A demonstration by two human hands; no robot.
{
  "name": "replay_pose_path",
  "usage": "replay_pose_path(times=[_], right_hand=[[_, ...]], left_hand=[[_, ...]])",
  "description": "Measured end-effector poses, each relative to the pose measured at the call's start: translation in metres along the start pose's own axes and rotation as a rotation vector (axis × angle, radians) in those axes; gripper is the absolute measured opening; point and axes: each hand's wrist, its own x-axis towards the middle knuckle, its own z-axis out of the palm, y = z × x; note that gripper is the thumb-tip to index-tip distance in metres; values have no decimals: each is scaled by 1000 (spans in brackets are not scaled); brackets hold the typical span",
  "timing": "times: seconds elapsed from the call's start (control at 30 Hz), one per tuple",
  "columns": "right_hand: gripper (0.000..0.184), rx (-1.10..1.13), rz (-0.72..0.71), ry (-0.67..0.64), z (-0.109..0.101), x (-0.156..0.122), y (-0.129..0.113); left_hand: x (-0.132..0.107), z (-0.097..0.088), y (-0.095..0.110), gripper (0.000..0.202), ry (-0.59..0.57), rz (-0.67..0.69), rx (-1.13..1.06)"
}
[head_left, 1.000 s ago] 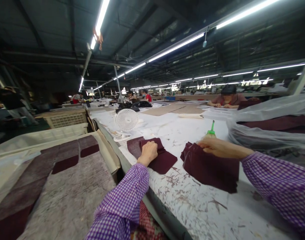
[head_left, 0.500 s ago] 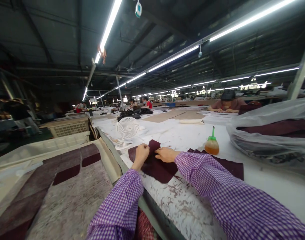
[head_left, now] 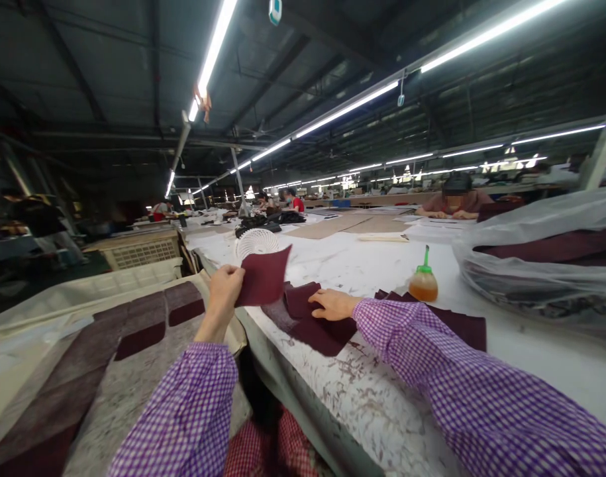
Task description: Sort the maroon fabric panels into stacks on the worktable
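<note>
My left hand [head_left: 225, 290] pinches one edge of a maroon leather-like piece [head_left: 263, 278], which it holds up above the table's left edge. The piece is roughly square and slightly curved. My right hand [head_left: 335, 305] rests on a small pile of dark maroon pieces [head_left: 327, 336], with thumb and fingers apart and fingertips touching the top of it. Some of the pile shows a greyer side. More maroon pieces [head_left: 461, 328] lie fanned out beyond my right forearm, which partly covers them.
A small white fan [head_left: 255, 242] stands behind the held piece. Right of centre is a green-capped bottle [head_left: 423, 285] of amber liquid. A clear plastic bag [head_left: 521, 291] holds maroon material. At left, maroon pieces lie on a grey stained board [head_left: 148, 384]. A co-worker [head_left: 454, 197] leans over the far table.
My left hand has lifted a maroon piece off the pile and moved left with it. My right hand has stayed at the pile, its fingers now slightly more apart.
</note>
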Motion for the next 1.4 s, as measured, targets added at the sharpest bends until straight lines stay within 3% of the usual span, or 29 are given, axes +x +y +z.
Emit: replay_pose_path(times=[0.1,0.17,0.23,0.37,0.43,0.53,0.63,0.73,0.8,0.9,0.97,1.07,1.27,1.4], right_hand=[[22,145,-28,63,-16,-23,-12],[34,261,-54,88,-25,-40,-26],[46,527,-83,39,-30,-58,-42],[56,1173,-75,-350,-33,-94,-62],[62,1290,-68,-549,-31,-111,-64],[72,1445,39,-692,-23,-130,-59],[73,1555,242,-656,-13,-144,-52],[52,1477,392,-397,-6,-155,-46],[47,1358,380,-218,-5,-161,-44],[45,1285,187,-160,-7,-167,-41],[43,1278,128,-170,-10,-171,-38],[41,1215,173,-148,-11,-176,-32],[35,1186,243,-134,-11,-181,-23],[38,1292,215,-117,-13,-179,-22]], left_hand=[[-16,-7,3,9,-92,76,253],[-27,-4,8,11,-125,109,365],[-38,1,15,9,-141,140,475],[-70,12,33,4,-168,259,800],[-92,14,38,7,-193,313,865],[-137,15,37,7,-254,419,794],[-191,17,29,10,-432,601,569],[-238,19,19,14,-590,707,386],[-255,19,17,14,-663,753,313],[-255,17,18,7,-712,690,229],[-240,18,18,10,-660,601,210],[-212,30,14,24,-596,529,233],[-188,65,3,26,-826,206,100],[-183,72,-3,25,-846,12,-114]])
